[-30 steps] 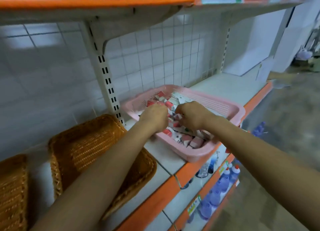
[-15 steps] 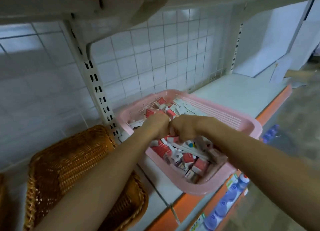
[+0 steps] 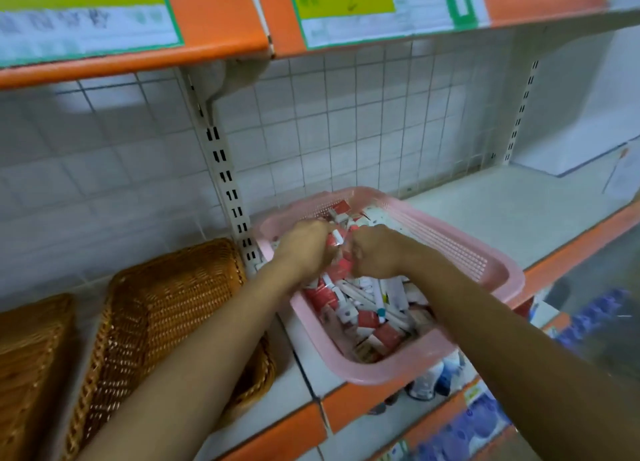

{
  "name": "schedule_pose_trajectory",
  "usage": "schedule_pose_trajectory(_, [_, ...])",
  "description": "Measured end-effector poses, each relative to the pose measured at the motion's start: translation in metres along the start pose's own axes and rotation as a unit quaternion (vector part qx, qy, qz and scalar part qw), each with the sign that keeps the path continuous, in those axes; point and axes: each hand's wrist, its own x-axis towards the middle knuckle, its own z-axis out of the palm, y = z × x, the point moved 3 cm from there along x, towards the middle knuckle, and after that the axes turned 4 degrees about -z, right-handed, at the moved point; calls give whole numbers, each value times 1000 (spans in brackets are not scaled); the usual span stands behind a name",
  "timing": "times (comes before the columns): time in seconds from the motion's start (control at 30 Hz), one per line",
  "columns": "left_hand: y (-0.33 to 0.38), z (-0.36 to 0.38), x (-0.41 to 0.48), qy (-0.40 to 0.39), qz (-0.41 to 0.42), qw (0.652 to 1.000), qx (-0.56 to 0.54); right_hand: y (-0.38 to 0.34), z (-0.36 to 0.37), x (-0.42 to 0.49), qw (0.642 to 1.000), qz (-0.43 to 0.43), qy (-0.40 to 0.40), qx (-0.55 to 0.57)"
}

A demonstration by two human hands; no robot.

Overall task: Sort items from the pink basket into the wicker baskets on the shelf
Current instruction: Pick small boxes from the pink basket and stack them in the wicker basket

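Now left grip (image 3: 306,249), right grip (image 3: 375,252) each curled round red-white packets (image 3: 336,245) (seemingly; blurred); one pink basket (image 3: 391,374), two wicker baskets (image 3: 166,308).

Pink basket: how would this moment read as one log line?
step: picking | left hand: grips packets | right hand: grips packets | where: in pink basket | wicker baskets: to its left, untouched

The left hand (image 3: 304,249) and right hand (image 3: 375,252) share a grip on red packets (image 3: 336,252), with the pink basket (image 3: 398,374) beneath the grip and a wicker basket (image 3: 166,304) to its left.
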Motion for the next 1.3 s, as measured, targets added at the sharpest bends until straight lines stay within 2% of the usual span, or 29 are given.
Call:
schedule_pose_trajectory(0.27, [-8,-34,-62,32,-85,995,-35,-20,-15,-19,992,-20,76,102])
schedule_pose_trajectory(0.53, [-27,-48,-138,32,-130,989,-60,-78,2,-49,978,-130,115,115])
schedule_pose_trajectory(0.73, [-49,-67,-193,60,-210,968,-120,-130,22,-57,968,-164,109,158])
schedule_pose_trajectory(0.87, [-72,-78,-232,60,-248,960,-115,-173,43,-62,969,-190,99,122])
schedule_pose_trajectory(1.1, [-128,-103,-312,67,-253,962,-77,-271,85,-71,959,-250,95,93])
schedule_pose_trajectory(1.3, [-184,-119,-374,120,-265,954,-67,-338,122,-70,957,-236,96,136])
